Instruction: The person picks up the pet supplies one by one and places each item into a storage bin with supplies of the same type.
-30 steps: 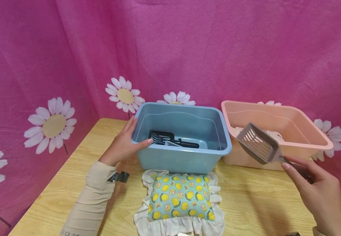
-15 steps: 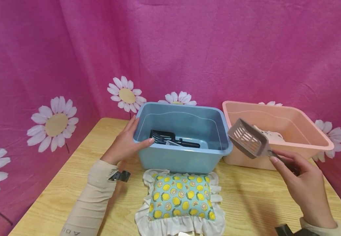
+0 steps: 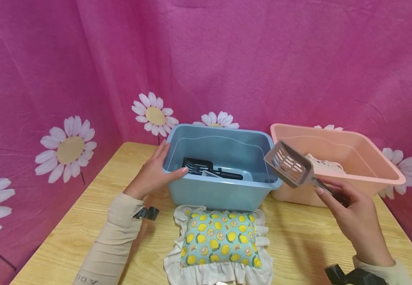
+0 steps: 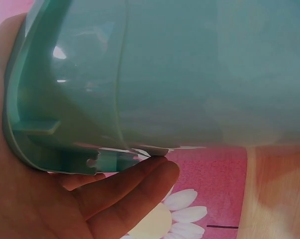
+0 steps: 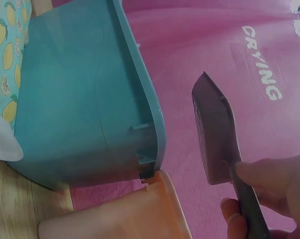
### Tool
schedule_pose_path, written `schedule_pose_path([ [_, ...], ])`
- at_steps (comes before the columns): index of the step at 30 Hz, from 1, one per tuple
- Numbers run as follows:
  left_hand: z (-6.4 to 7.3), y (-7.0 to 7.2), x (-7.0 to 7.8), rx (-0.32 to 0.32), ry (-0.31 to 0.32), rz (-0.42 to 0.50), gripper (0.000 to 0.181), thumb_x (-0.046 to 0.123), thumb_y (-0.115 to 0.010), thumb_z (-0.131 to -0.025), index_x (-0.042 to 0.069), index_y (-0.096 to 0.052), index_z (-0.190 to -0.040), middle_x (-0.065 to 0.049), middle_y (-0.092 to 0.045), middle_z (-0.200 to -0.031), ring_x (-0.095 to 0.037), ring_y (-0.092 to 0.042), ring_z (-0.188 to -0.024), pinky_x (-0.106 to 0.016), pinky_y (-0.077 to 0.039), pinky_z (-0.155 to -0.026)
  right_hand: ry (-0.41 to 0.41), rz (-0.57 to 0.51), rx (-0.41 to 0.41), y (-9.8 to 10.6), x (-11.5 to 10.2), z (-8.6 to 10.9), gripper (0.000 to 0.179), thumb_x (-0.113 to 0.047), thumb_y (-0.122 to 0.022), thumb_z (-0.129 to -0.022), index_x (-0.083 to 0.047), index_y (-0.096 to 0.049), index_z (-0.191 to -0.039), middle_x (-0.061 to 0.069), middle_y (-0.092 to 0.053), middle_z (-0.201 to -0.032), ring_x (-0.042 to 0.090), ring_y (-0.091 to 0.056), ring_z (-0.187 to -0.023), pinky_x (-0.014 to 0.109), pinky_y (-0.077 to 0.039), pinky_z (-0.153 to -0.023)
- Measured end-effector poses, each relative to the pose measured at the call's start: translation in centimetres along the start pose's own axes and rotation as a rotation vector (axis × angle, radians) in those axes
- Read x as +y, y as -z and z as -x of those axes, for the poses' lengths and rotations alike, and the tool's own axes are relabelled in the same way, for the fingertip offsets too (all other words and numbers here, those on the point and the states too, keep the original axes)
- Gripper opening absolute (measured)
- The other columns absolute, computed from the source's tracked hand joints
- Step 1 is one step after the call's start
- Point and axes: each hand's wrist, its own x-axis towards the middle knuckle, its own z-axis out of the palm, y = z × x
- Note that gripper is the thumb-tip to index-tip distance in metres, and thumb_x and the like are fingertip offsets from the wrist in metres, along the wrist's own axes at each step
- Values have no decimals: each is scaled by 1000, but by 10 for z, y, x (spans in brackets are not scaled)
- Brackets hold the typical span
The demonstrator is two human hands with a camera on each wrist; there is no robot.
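A grey-brown slotted litter scoop [image 3: 300, 178] is held by its handle in my right hand [image 3: 352, 215], tilted in the air in front of the two bins. Its head overlaps the right rim of the blue litter box [image 3: 224, 194] in the head view. My left hand [image 3: 150, 176] grips that box's front left corner, thumb over the front rim and fingers along the left side. Inside the blue box lie a black slotted scoop [image 3: 229, 175] and a light grey piece [image 3: 208, 174], mostly hidden. In the right wrist view the scoop [image 5: 217, 134] appears edge-on, apart from both bins.
To the right stands a peach litter box [image 3: 355, 183], close beside the blue one, with a white dark-marked item [image 3: 325, 166] inside. A ruffled lemon-print cushion [image 3: 220, 239] lies in front on the wooden table [image 3: 149, 249]. A pink daisy curtain [image 3: 220, 63] hangs behind.
My right hand has moved left with the litter scoop, from in front of the peach box to the blue box's right rim. The left hand keeps its place on the blue box.
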Motion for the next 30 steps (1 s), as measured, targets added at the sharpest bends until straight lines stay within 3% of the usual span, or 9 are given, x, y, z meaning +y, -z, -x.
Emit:
schedule_pose_path([
  [11, 0, -2, 3, 6, -19, -9, 108, 67, -66, -75, 23, -11, -156, 0, -3, -162, -37, -20, -143, -61, -43, -94, 29, 6, -25, -11, -6, -7, 37, -13, -74, -86, -10, -67, -122, -21, -67, -95, -4, -61, -79, 10, -47, -62],
  [23, 2, 1, 2, -2, 3, 14, 108, 68, -66, -75, 25, -9, -156, 0, -1, -162, -39, -20, -143, -63, -41, -96, 34, -10, -68, -33, -17, -19, 28, -21, -72, -88, -11, -68, -114, -1, -63, -83, 9, -50, -65, 21, -41, -51],
  [30, 0, -1, 0, -1, -4, 6, 108, 68, -65, -75, 24, -9, -156, 0, -1, -162, -39, -19, -143, -62, -41, -95, 74, -5, -74, -38, -18, -25, 27, -17, -71, -89, -10, -68, -114, 1, -65, -90, 9, -51, -69, 19, -41, -53],
])
